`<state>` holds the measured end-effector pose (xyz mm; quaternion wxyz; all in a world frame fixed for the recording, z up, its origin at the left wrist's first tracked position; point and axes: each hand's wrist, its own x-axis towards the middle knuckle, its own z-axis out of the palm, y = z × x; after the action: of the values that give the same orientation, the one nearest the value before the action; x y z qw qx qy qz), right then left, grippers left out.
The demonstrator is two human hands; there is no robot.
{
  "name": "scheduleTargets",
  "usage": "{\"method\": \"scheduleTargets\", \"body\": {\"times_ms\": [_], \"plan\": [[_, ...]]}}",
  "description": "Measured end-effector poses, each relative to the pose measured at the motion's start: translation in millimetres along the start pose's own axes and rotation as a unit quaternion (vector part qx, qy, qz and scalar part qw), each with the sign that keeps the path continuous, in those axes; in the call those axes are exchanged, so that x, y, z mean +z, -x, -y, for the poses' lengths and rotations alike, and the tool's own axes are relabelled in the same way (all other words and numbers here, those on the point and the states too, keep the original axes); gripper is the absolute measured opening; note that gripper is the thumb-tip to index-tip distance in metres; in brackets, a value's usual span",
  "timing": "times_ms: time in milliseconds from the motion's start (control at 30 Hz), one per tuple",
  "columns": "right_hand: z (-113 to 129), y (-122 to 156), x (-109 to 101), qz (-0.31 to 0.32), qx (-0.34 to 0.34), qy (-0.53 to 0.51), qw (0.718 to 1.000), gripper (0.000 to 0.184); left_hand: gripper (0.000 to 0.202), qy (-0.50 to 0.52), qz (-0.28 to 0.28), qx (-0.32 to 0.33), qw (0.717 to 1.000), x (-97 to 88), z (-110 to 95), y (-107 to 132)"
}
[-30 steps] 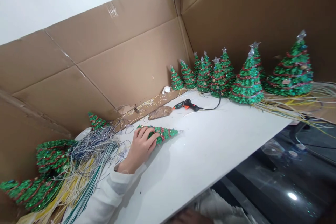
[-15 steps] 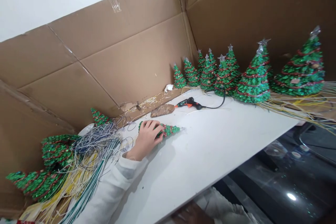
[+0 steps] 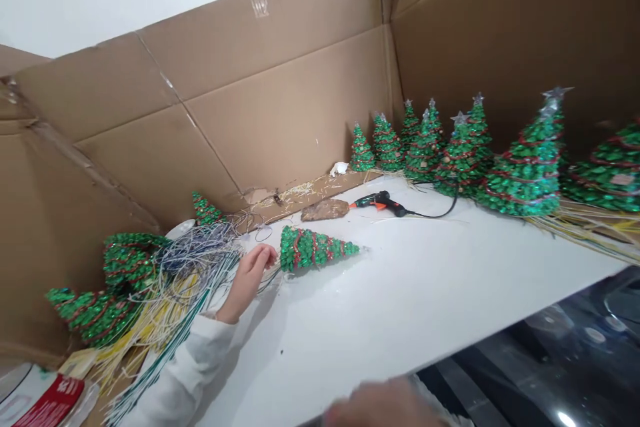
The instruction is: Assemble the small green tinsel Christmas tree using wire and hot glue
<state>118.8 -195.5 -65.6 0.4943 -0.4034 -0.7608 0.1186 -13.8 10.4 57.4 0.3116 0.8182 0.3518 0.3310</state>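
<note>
A small green Christmas tree [image 3: 317,249] with red garland lies on its side on the white table [image 3: 400,307]; its clear tip points right. Right by the tree's base is my left hand [image 3: 254,270], its fingers bent and pressed together. Thin wires run from the base beside those fingers, and what the fingers pinch, if anything, is hidden. My right hand [image 3: 387,403] shows at the bottom edge, low over the table's near side, smeared by motion, so its fingers cannot be made out.
Behind the tree, a black glue gun [image 3: 380,202] rests with its nozzle at a brown, glue-stained pad [image 3: 325,210]. Several finished trees [image 3: 525,167] stand along the cardboard wall [image 3: 300,100]. Bundles of wires [image 3: 200,253] and more trees [image 3: 90,313] lie at left, near a red-labelled tub [image 3: 55,400].
My left hand has let go of the tree's body and moved left to its base. My right hand has risen into view at the bottom. The view has shifted left.
</note>
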Motion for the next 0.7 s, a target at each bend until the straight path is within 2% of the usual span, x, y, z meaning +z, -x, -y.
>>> {"method": "scheduleTargets", "body": {"times_ms": [100, 167, 233, 367, 500, 533, 600, 700], "plan": [[2, -40, -60, -0.107, 0.109, -0.033, 0.988, 0.027, 0.025, 0.084, 0.022, -0.072, 0.994, 2.5, 7, 2], [-9, -72, -91, -0.117, 0.173, -0.066, 0.976, 0.027, 0.025, 0.125, 0.022, -0.096, 0.987, 6.0, 11, 0], [-30, -101, -109, -0.145, 0.188, -0.074, 0.969, 0.027, 0.026, 0.150, 0.029, -0.105, 0.983, 9.6, 14, -2], [-75, -135, -115, -0.117, 0.219, -0.078, 0.965, 0.032, 0.027, 0.124, 0.034, -0.082, 0.988, 15.0, 20, -8], [-94, -138, -107, -0.141, 0.182, -0.015, 0.973, 0.023, 0.023, 0.055, 0.010, -0.015, 0.998, 15.5, 17, -15], [-95, -136, -105, -0.131, 0.165, 0.017, 0.977, 0.023, 0.021, 0.046, 0.019, 0.000, 0.999, 15.2, 16, -17], [-94, -130, -103, -0.073, 0.127, 0.085, 0.986, 0.020, 0.018, 0.065, 0.080, -0.003, 0.995, 15.2, 12, -23], [-93, -123, -100, 0.006, 0.089, 0.144, 0.986, 0.013, 0.020, 0.149, 0.144, -0.073, 0.976, 17.0, 11, -33]]}}
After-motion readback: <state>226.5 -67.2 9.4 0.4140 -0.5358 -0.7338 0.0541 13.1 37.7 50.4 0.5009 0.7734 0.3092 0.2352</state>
